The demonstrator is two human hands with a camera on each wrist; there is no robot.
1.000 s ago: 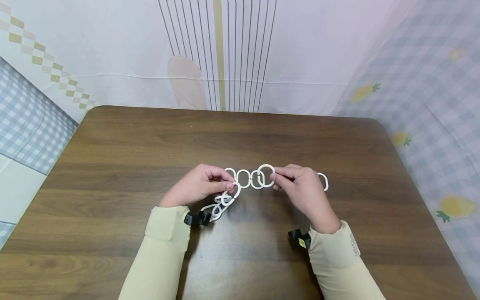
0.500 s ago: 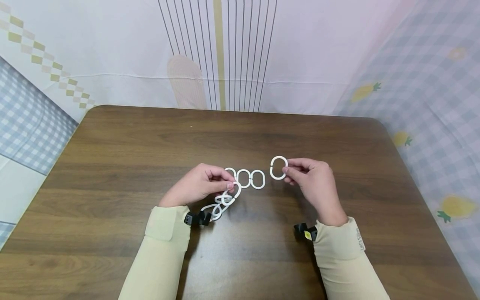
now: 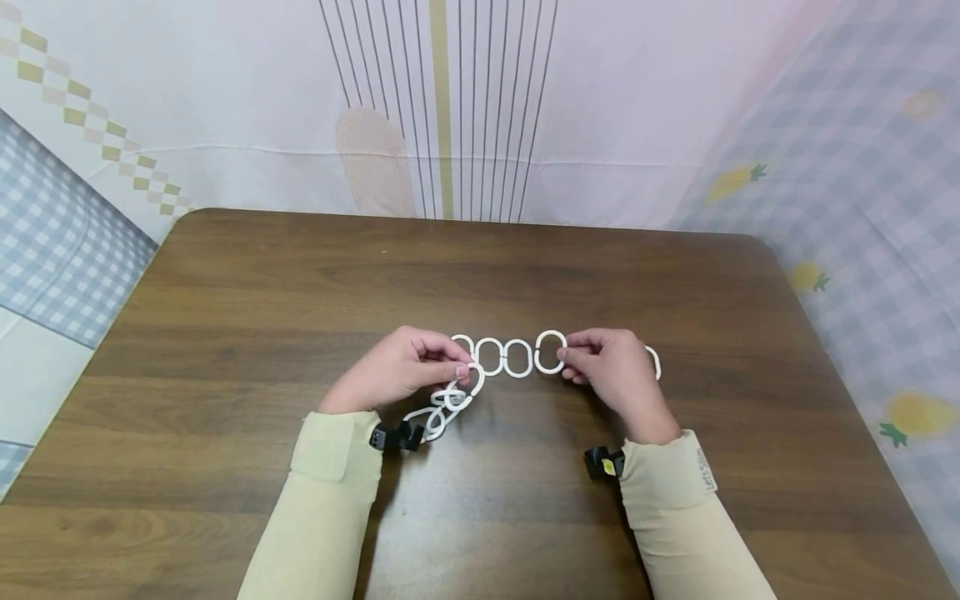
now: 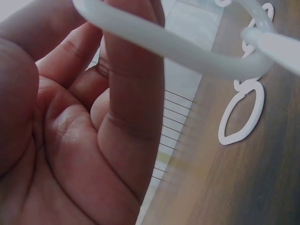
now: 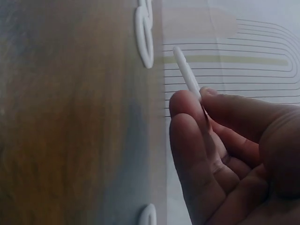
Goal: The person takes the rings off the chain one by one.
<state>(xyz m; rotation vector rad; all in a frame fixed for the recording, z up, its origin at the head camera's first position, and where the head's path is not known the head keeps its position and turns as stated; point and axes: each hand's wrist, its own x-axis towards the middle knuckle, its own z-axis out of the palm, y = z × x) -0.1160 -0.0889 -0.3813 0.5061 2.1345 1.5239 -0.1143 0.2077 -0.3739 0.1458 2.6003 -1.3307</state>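
Note:
My left hand [image 3: 397, 371] pinches a white plastic chain link [image 3: 481, 381] between thumb and forefinger. From it several joined links [image 3: 435, 422] trail down toward the left wrist. In the left wrist view that held link [image 4: 164, 44] crosses in front of the fingers. To the right, my right hand [image 3: 611, 367] pinches a single oval link [image 3: 537, 354] by its right side, the small gap in its ring facing left. Seen from the right wrist, this link [image 5: 187, 72] appears edge-on between thumb and fingers.
Between the hands, loose white links lie in a row on the brown wooden table [image 3: 480, 283], including a middle one [image 3: 490, 340] and a right one [image 3: 517, 342]. Another link [image 3: 657, 362] shows partly behind the right hand. A patterned cloth [image 3: 615, 108] hangs behind the table.
The right hand's link overlapped the row's right end, then rose away to the upper right, and now is back lower, just right of the row. My left hand has stayed in place.

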